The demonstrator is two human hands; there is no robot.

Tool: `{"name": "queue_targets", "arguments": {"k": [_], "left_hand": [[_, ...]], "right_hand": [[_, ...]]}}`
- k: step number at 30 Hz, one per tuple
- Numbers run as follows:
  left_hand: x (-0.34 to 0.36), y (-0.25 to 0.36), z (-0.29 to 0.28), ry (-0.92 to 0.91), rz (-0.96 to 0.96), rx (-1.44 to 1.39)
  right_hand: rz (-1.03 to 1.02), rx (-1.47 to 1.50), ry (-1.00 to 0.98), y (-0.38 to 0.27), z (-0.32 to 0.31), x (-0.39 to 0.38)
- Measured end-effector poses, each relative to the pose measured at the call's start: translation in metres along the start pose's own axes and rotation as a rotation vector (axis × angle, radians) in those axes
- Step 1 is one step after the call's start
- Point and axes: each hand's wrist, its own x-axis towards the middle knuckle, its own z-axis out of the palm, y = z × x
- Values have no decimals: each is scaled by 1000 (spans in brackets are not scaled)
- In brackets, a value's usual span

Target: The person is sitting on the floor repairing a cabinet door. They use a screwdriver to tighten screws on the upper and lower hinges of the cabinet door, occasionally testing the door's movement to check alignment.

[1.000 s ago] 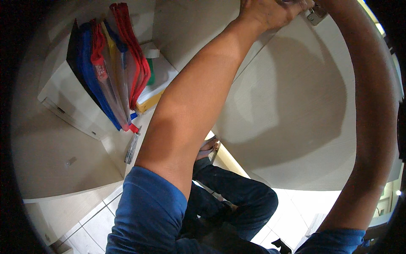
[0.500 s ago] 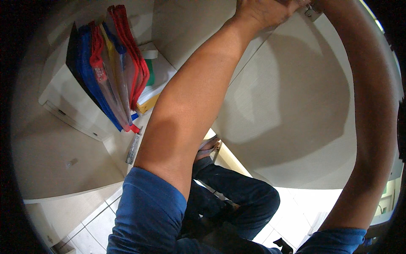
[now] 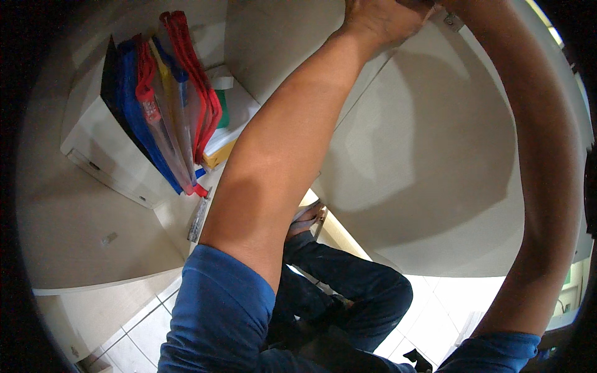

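Note:
My left hand (image 3: 388,22) is raised at the top edge, against a cream cabinet panel (image 3: 429,155). Its fingers are shadowed and partly cut off, so I cannot make out what they hold. A small metal fitting (image 3: 453,22), like a hinge, sits on the panel's upper edge just right of that hand. My right forearm (image 3: 541,137) rises along the right side toward the same spot. The right hand itself lies beyond the top edge.
At the left, several zip pouches with red (image 3: 208,112) and blue (image 3: 130,93) edging stand against a white box (image 3: 112,168) on a shelf (image 3: 99,248). Papers (image 3: 239,112) lie beside them. Below are my bent legs (image 3: 348,292) and the white tiled floor (image 3: 134,348).
Both hands have shifted slightly up and left, uncovering more of the metal fitting. The shelf contents sit marginally lower in the picture.

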Motion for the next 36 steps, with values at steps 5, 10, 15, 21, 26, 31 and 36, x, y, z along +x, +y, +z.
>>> {"name": "queue_targets", "arguments": {"k": [5,10,15,21,26,31,36], "left_hand": [[-2,0,-7,-26,-79,98],[3,-3,-5,-53,-37,-45],[3,1,0,-44,-39,32],[0,-9,-8,-22,32,65],[-2,-4,4,-10,34,84],[3,-16,4,-30,111,-86],[-3,-12,-12,-37,56,56]], "right_hand": [[71,96,-143,-2,8,9],[36,170,-234,5,-8,4],[42,-74,-217,4,-12,2],[-18,103,-119,8,6,12],[37,-19,-232,12,-3,9],[-28,-90,-453,12,-23,22],[-53,118,-93,10,10,6]]}}
